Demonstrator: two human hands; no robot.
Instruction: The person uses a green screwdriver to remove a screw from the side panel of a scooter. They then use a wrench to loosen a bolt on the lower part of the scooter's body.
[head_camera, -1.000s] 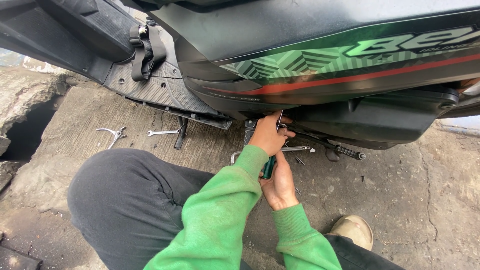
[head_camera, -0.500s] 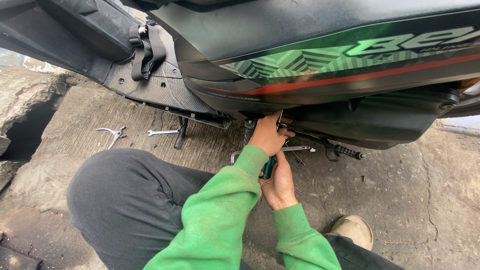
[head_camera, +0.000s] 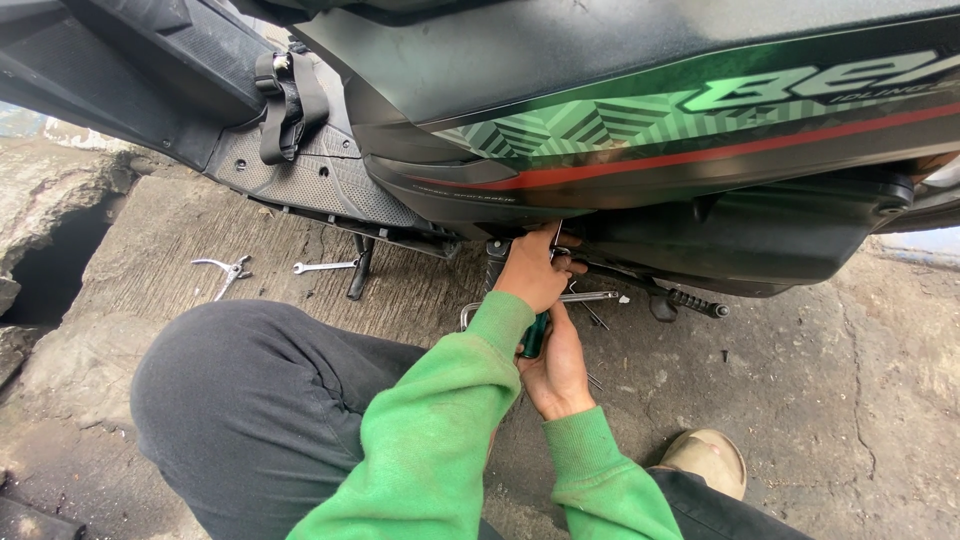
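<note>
A green-handled screwdriver (head_camera: 534, 336) is being gripped by the closed right hand (head_camera: 556, 370) and steadied by the left hand (head_camera: 535, 268), curled round its shaft under the scooter (head_camera: 640, 120); fastener state hidden

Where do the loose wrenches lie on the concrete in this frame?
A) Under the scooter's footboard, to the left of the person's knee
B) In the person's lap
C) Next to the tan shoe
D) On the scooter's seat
A: the wrenches lie on the concrete beneath the footboard, far from the shoe.
</note>
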